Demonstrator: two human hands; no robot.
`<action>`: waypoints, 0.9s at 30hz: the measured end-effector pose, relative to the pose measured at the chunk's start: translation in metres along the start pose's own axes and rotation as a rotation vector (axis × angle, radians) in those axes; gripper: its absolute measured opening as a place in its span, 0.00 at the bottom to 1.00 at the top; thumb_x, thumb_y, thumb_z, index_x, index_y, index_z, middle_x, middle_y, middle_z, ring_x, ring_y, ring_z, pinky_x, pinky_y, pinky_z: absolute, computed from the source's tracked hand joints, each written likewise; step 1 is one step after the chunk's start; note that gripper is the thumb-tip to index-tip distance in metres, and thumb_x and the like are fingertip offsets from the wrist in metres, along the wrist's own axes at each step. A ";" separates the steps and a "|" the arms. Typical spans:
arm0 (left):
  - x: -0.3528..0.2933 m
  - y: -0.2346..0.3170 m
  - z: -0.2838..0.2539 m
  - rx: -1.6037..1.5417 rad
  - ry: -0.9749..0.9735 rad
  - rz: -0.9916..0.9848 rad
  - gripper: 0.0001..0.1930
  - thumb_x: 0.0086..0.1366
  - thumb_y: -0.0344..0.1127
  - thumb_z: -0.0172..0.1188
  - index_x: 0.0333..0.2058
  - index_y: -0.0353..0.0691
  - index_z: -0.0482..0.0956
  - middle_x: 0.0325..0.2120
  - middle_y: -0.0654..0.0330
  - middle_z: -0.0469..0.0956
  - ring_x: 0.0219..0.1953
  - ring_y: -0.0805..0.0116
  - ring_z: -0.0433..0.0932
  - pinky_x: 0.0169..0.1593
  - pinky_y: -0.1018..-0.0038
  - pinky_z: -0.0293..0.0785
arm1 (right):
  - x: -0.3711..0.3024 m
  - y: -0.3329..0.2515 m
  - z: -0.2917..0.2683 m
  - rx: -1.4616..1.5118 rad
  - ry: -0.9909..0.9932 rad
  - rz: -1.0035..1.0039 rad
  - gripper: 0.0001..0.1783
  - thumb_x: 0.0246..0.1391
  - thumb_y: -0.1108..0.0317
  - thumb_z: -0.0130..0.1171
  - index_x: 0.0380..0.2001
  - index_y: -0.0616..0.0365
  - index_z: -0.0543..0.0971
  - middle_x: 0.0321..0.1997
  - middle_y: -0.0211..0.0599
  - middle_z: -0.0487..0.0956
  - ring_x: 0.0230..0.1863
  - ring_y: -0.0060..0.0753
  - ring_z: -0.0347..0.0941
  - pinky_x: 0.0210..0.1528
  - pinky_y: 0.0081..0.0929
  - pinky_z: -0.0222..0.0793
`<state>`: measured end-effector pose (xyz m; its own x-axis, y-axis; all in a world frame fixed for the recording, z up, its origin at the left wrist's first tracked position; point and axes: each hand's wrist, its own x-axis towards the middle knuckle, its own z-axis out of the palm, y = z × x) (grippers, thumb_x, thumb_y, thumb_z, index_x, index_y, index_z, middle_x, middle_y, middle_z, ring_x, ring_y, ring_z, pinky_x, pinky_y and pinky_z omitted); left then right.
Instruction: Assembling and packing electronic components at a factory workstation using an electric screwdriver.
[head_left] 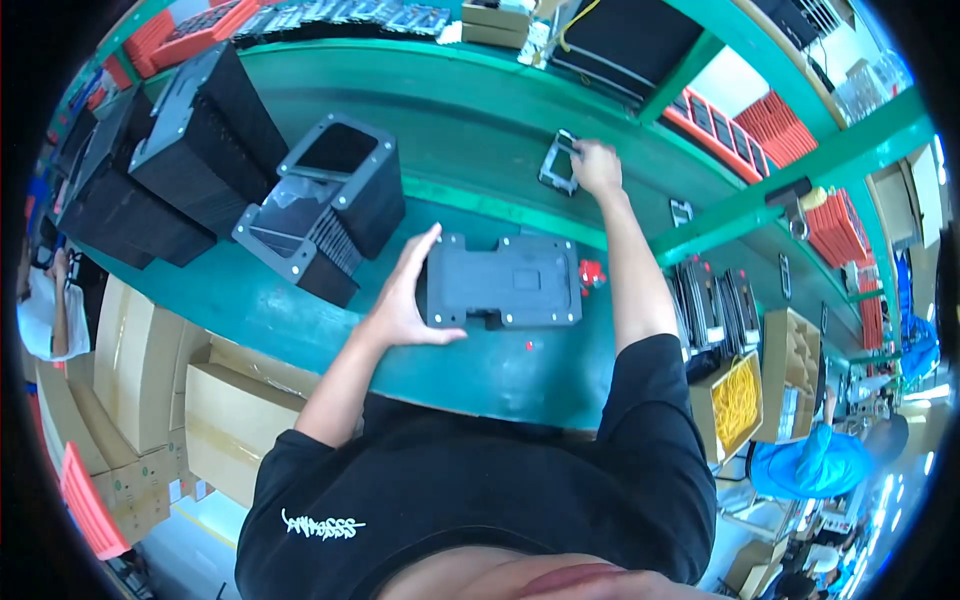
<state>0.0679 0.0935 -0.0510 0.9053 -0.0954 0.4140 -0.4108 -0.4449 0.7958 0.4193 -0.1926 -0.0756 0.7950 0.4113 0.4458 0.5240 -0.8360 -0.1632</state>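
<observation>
A dark grey rectangular tray [480, 280] with notched long sides and pale corner dots lies flat on the green bench in front of me. My left hand [402, 305] is spread around its left end, fingers at the upper corner and thumb along the lower one. Beyond the bench's raised green edge, my right hand [598, 168] reaches onto the far dark green strip. Its fingers are closed on the right side of a small rectangular metal frame [549, 172] with an open middle. Fingertips there are partly hidden.
Tall stacks of black trays [210, 140] and two grey-topped stacks [345, 160] stand at left. A red object [592, 273] sits beside the tray. Slim dark parts [715, 305] and a box of yellow bands [737, 402] are at right. A green post [800, 165] crosses at upper right.
</observation>
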 end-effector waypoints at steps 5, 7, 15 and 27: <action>0.006 -0.001 -0.001 -0.009 -0.044 -0.002 0.71 0.34 0.50 0.84 0.73 0.33 0.49 0.68 0.42 0.58 0.71 0.44 0.59 0.72 0.57 0.55 | 0.033 -0.004 0.006 -0.201 -0.252 0.175 0.13 0.55 0.62 0.62 0.40 0.56 0.87 0.41 0.50 0.85 0.43 0.53 0.83 0.51 0.45 0.79; 0.001 0.004 0.000 -0.032 -0.062 -0.039 0.71 0.34 0.50 0.84 0.73 0.34 0.49 0.68 0.42 0.58 0.71 0.44 0.59 0.72 0.57 0.55 | 0.027 -0.012 -0.001 -0.314 -0.385 0.233 0.13 0.54 0.61 0.63 0.39 0.55 0.87 0.39 0.49 0.86 0.41 0.53 0.84 0.48 0.46 0.80; 0.006 0.010 -0.007 -0.015 -0.058 -0.109 0.72 0.34 0.48 0.84 0.75 0.38 0.46 0.68 0.43 0.58 0.70 0.43 0.60 0.72 0.56 0.56 | -0.074 -0.122 -0.147 0.550 -0.219 0.352 0.10 0.48 0.65 0.67 0.30 0.62 0.84 0.24 0.37 0.84 0.26 0.28 0.81 0.32 0.25 0.75; 0.005 0.069 -0.012 0.183 0.033 0.020 0.52 0.41 0.49 0.82 0.66 0.44 0.70 0.67 0.44 0.61 0.71 0.40 0.58 0.69 0.48 0.60 | -0.182 -0.243 -0.179 -0.058 0.012 0.150 0.12 0.53 0.61 0.68 0.27 0.60 0.85 0.30 0.39 0.82 0.38 0.47 0.75 0.44 0.44 0.70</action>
<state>0.0434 0.0734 0.0112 0.8919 -0.0776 0.4454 -0.3991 -0.5980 0.6950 0.0930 -0.1291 0.0403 0.8591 0.2761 0.4309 0.3810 -0.9073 -0.1781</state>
